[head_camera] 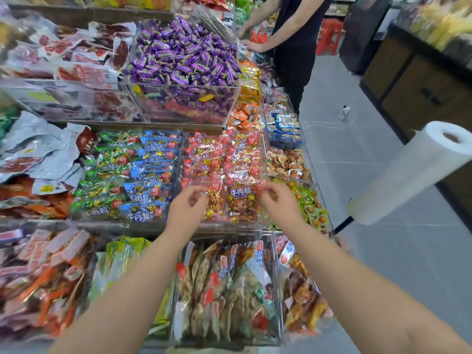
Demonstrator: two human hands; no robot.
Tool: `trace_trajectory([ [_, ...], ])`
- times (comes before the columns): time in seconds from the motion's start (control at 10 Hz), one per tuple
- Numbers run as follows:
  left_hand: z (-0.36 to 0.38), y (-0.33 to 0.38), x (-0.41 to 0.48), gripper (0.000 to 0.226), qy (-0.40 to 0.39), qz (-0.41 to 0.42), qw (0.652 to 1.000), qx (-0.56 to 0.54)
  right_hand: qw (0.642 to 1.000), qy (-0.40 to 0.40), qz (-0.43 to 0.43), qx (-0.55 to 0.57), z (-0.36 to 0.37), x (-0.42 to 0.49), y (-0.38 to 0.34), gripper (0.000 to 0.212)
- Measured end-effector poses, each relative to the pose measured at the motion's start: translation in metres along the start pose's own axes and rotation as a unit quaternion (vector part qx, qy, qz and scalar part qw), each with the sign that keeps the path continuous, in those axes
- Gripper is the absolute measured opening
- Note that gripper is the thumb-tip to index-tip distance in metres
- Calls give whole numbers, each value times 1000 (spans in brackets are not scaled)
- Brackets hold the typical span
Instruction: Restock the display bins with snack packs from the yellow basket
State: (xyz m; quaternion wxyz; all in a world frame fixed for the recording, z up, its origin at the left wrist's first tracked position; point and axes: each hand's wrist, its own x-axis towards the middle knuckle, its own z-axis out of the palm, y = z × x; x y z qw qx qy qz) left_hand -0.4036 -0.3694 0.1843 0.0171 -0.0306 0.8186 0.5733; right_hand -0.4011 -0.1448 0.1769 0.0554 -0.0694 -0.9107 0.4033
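A: What is taking up most of the view?

B: A long tiered shop counter [158,125] is running from the near edge to the far end, and rows of clear acrylic display bins are sitting on it. A person in dark clothing [296,47] is standing at its far end.

A: And beside it?

B: A fat white roll of thin plastic bags [413,172] is sticking out on the right, over the grey tiled floor [357,154].

A: Which bin are the hands working at?

B: The clear middle-tier bin [237,222], between a bin of green and blue packs [127,175] and smaller bins of round brown snacks [288,162]. A bin heaped with purple wrapped candies [184,54] is sitting on the tier above.

A: How are the snack packs looking?

B: The red-and-clear crinkly snack packs [240,159] are lying in two overlapping rows, gold-wrapped pieces showing through the film. The front pack with a cartoon face [242,200] is lying nearest the front wall.

A: And the hands?

B: The left hand [189,208] is reaching to the left row, the right hand [278,203] to the cartoon pack's right edge. Both are showing curled fingers against the film, but blur is hiding whether they are gripping anything.
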Motion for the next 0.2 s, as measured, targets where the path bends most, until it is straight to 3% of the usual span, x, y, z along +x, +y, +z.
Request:
trace_trajectory([
  [0.1,-7,-24,-31,20,-1,-57,998,-41,992,-6,87,93,5,-34,13,18],
  [0.2,-27,-69,-85,21,-17,-129,992,-11,976,-14,159,144,18,-93,35,15],
])
